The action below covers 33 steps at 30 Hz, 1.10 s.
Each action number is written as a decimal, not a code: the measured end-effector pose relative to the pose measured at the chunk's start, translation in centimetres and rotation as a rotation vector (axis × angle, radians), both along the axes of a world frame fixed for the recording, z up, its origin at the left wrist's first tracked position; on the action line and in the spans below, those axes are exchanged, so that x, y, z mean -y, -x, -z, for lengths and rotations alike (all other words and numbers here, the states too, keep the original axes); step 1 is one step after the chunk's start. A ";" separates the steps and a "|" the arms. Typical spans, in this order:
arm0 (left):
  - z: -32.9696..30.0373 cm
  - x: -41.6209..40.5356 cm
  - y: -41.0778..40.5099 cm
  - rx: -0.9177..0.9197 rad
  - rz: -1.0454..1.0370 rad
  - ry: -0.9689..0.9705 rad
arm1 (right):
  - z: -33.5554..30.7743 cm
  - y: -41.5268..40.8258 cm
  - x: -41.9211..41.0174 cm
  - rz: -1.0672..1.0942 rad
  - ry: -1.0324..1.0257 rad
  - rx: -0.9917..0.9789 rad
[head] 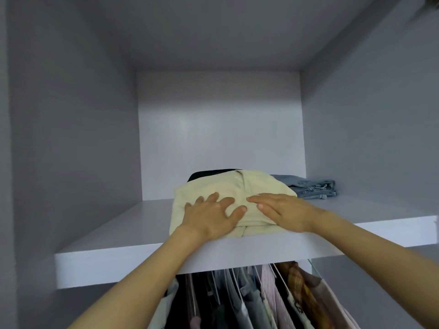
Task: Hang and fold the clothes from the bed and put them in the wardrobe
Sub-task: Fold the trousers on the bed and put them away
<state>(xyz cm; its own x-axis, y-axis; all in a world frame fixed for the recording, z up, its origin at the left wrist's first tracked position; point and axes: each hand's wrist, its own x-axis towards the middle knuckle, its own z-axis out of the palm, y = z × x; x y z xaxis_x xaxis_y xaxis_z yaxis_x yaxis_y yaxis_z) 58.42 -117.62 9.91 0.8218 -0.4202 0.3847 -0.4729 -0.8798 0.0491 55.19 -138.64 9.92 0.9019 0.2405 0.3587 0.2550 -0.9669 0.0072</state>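
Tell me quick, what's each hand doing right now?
Left hand: open, fingers spread flat on the folded cream garment.
Right hand: open, resting flat on the same garment.

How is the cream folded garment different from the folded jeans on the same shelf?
The cream garment is pale yellow and plain; the jeans are light blue denim. The cream garment lies near the shelf's front edge, in the middle; the jeans lie farther back, to the right. The left hand and right hand press flat on the cream garment; nothing touches the jeans. Both are folded and lie on the shelf.
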 end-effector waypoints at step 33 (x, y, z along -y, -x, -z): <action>-4.4 -1.5 0.0 0.412 -0.153 0.228 | -4.5 -0.1 -6.0 0.048 -0.374 0.507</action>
<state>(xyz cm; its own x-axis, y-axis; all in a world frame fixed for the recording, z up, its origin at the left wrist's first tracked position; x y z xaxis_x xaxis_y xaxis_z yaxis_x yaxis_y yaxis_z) 58.43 -116.13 14.34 0.6278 -0.1737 0.7588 -0.3596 -0.9293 0.0848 55.28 -132.63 14.44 0.6043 -0.0202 0.7965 0.2649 -0.9377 -0.2248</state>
